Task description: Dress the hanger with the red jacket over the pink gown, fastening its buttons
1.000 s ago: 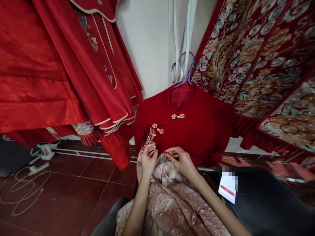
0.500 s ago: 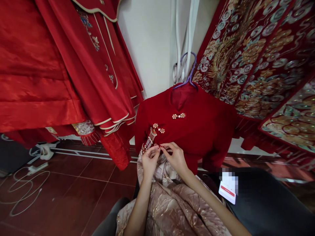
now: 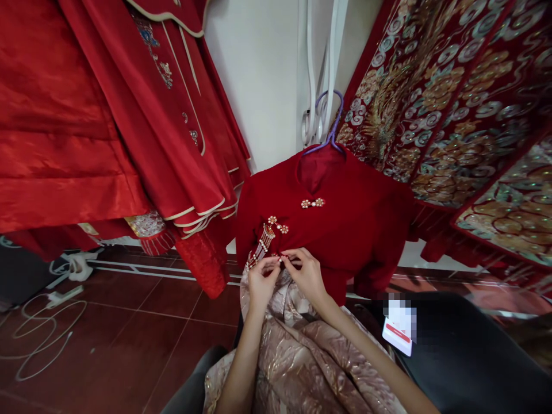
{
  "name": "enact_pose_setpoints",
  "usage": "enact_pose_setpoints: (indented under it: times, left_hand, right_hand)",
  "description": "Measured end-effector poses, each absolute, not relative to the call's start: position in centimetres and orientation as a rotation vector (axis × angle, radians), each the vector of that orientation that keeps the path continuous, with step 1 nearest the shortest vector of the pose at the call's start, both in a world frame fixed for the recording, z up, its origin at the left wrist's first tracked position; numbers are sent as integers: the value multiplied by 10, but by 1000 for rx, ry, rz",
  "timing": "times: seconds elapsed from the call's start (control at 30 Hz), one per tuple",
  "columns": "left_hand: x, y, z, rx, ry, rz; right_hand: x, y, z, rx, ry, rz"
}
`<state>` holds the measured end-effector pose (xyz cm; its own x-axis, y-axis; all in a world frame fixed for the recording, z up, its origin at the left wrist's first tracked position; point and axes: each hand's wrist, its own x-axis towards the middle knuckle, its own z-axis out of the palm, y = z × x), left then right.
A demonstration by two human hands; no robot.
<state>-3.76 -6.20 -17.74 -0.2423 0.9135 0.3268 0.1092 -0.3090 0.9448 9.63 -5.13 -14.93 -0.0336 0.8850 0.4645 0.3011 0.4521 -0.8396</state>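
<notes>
A dark red long-sleeved jacket [image 3: 362,218] with a stand-up collar hangs in front of me on a purple hanger [image 3: 333,138]. Flower-shaped pearl fasteners [image 3: 313,203] close it below the collar. Another such fastener [image 3: 278,225], with a beaded tassel [image 3: 262,244], sits lower on the left. Below that, my left hand [image 3: 264,282] and my right hand [image 3: 307,276] meet fingertip to fingertip. Both pinch closed at a small pearl button [image 3: 281,260], which shows as a pale bead between them. Their fingers hide most of it. Shiny beige-pink patterned fabric [image 3: 302,356] lies beneath my forearms.
Red garments [image 3: 150,115] hang at the left, an embroidered red one [image 3: 448,115] at the right. A black seat [image 3: 466,345] holds a lit phone [image 3: 397,336]. A white cable [image 3: 47,333] loops over the tiled floor [image 3: 125,345].
The pale bead between my fingertips shows more clearly now. My hands have barely moved, and the jacket hangs as before.
</notes>
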Motion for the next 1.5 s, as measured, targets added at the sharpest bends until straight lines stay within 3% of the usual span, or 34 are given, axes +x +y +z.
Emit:
enact_pose_setpoints:
  times: [0.37,0.7,1.23,1.5]
  left_hand:
    - [-42,-63,-171,1436,1420,1681]
    - [-40,-70,-166,1704,1420,1585]
    - [-27,-72,-167,1468,1363,1704]
    - [-18,-40,-129,1091,1109,1686]
  right_hand:
    - [125,-56,-135,-1186,-1552,629]
    - [111,-54,-159,-1114,-1588,714]
    - [111,-53,-158,-1085,-1505,880]
    - [176,-69,-100,-897,-1848,1369]
